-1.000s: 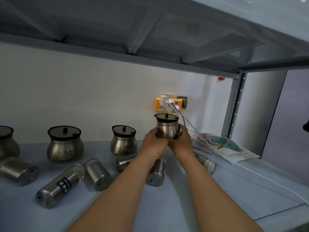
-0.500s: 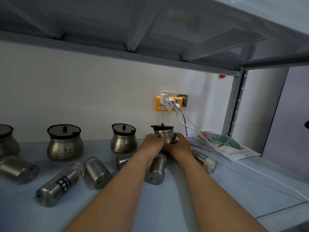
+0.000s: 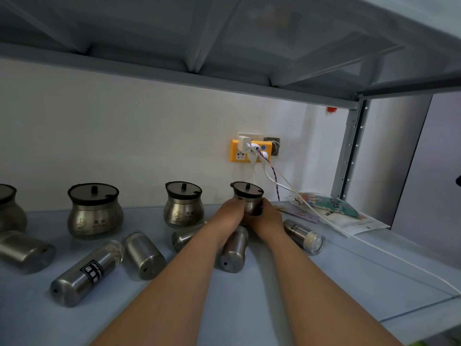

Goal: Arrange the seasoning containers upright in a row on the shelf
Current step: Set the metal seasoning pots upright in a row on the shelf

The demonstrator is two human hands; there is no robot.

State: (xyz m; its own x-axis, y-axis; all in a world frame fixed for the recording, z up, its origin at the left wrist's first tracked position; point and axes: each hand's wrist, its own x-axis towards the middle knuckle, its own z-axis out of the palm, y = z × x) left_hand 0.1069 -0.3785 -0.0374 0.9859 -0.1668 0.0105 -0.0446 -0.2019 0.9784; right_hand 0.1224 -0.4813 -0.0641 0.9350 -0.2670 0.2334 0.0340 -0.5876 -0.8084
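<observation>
Head view: your two forearms run from the near edge to the far side of the shelf and meet at one small steel pot.
Left hand: your fingers are curled round the pot's left flank, against the metal; the fingertips are hidden behind it.
Right hand: your fingers are curled round the right flank in the same grip. A dark strip of the pot's body shows between your two hands.
Pot position: upright, black lid level on top, far on the shelf near the wall, below the orange socket. Your hands hide its base, so contact with the shelf cannot be told.
Standing row: to its left are a second pot, a larger pot and an edge pot cut by the left border, all upright, lidded and spaced apart.
Lying on their sides: a steel shaker just near of your hands, between your forearms; a clear-capped shaker right of your right wrist; a half-hidden shaker behind your left forearm; a short canister, a labelled bottle and a left canister farther left.
Far right: white cables run from the socket over a printed packet.
</observation>
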